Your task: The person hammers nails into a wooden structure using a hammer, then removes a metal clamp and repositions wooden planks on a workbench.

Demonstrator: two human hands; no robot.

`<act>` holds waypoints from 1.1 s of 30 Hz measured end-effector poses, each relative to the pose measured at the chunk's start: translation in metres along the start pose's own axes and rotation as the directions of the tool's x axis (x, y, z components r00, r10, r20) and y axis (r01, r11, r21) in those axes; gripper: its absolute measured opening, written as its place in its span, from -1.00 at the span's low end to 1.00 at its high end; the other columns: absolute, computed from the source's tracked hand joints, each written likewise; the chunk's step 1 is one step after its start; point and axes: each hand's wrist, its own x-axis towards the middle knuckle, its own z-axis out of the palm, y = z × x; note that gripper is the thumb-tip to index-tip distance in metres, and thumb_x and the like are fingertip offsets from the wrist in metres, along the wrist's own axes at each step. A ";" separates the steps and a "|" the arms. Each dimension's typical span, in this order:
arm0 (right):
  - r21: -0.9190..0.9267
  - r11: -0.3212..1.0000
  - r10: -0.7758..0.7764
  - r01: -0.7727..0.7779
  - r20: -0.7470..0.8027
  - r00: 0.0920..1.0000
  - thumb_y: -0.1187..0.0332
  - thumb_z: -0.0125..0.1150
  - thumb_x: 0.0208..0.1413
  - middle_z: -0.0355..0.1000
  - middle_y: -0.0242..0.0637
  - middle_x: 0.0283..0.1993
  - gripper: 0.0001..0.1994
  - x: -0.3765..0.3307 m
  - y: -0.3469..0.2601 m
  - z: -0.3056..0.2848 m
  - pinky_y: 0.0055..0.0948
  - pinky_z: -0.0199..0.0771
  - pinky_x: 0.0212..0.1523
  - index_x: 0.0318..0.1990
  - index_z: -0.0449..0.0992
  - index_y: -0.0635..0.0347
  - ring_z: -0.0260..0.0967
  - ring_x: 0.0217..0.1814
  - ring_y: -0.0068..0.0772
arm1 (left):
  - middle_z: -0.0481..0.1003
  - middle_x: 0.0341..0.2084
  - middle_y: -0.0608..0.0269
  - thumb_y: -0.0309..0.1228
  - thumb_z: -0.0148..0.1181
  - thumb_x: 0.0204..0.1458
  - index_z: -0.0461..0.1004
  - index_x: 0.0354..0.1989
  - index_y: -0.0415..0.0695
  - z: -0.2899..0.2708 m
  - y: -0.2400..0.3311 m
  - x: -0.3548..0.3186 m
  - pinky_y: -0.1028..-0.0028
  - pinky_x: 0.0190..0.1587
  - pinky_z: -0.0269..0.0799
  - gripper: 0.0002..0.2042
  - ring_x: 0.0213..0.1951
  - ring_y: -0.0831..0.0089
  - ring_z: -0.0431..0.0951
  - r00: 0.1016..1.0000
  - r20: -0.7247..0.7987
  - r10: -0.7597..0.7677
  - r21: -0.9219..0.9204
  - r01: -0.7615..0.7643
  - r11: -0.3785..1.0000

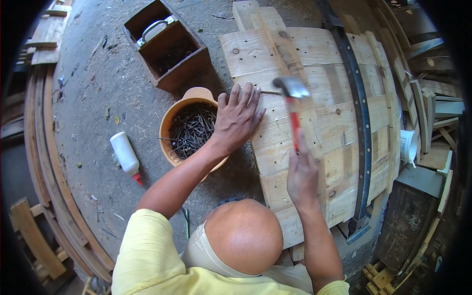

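My right hand [302, 179] grips the red handle of a hammer [294, 93]. Its metal head, slightly smeared by motion, is over a panel of pale wooden boards [275, 152]. At the panel's left edge lies my left hand [239, 117], palm down with fingers stretched out. No object shows in those fingers; what is under the palm is hidden. Beside that hand, partly covered by its wrist, stands an orange bowl [168, 125] full of loose nails [192, 130]. A long strip of wood [285, 49] runs across the boards near the hammer head.
A dark perforated metal bar [355, 86] crosses the panel on the right. On the concrete floor are a white squeeze bottle [125, 153] with a red tip and an open wooden box [182, 76]. Planks [51, 147] line the left; a white bucket [408, 146] and scrap timber fill the right.
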 end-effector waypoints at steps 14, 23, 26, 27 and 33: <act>0.008 0.998 -0.058 0.060 -0.114 0.992 0.47 0.05 0.27 0.43 0.03 -0.28 -0.43 -0.006 -0.008 -0.021 -0.12 0.40 -0.26 0.43 0.11 0.03 0.38 -0.34 -0.05 | 0.27 0.24 0.06 -0.08 0.02 0.17 0.34 0.24 -0.13 -0.004 -0.002 -0.003 0.14 0.12 0.13 -0.47 0.22 0.08 0.20 1.000 0.023 0.006 0.007 -0.006 1.000; 0.040 0.999 0.002 0.000 -0.067 0.998 0.41 0.01 0.30 0.43 0.18 0.03 -0.47 -0.006 0.005 -0.022 -0.07 0.44 -0.06 0.41 0.11 0.08 0.44 -0.01 0.25 | 0.42 -0.03 0.13 -0.24 0.10 0.09 0.50 -0.10 -0.14 -0.002 0.005 0.030 0.18 0.09 0.17 -0.71 0.13 0.14 0.30 0.999 -0.041 0.035 -0.015 -0.036 0.999; 0.130 0.984 0.132 -0.121 -0.080 0.988 0.40 0.00 0.30 0.35 0.21 0.18 -0.48 -0.014 0.010 -0.025 -0.09 0.41 0.06 0.40 0.12 0.11 0.38 0.15 0.25 | 0.43 -0.26 0.21 -0.41 0.09 0.01 0.47 -0.36 -0.12 0.004 0.003 0.050 0.24 0.02 0.22 -0.92 -0.03 0.24 0.37 0.993 -0.085 0.084 -0.025 -0.086 0.996; 0.140 0.976 0.179 -0.168 -0.074 0.981 0.38 -0.02 0.32 0.41 0.02 -0.03 -0.49 -0.016 0.016 -0.026 -0.23 0.42 -0.09 0.40 0.12 0.13 0.37 -0.09 -0.09 | 0.43 -0.27 0.20 -0.43 0.09 0.00 0.47 -0.36 -0.12 0.001 0.003 0.055 0.24 0.00 0.22 -0.92 -0.05 0.25 0.37 0.994 -0.007 0.109 -0.030 -0.109 0.994; 0.259 0.911 0.340 -0.322 -0.027 0.940 0.37 -0.04 0.33 0.36 0.16 0.20 -0.51 -0.023 0.021 -0.041 -0.19 0.39 0.12 0.38 0.12 0.17 0.43 0.16 0.06 | 0.44 -0.41 0.07 -0.54 0.06 0.08 0.49 -0.25 -0.14 0.004 -0.034 0.098 0.22 -0.13 0.32 -0.89 -0.23 0.13 0.43 0.989 -0.146 -0.016 -0.470 -0.055 0.881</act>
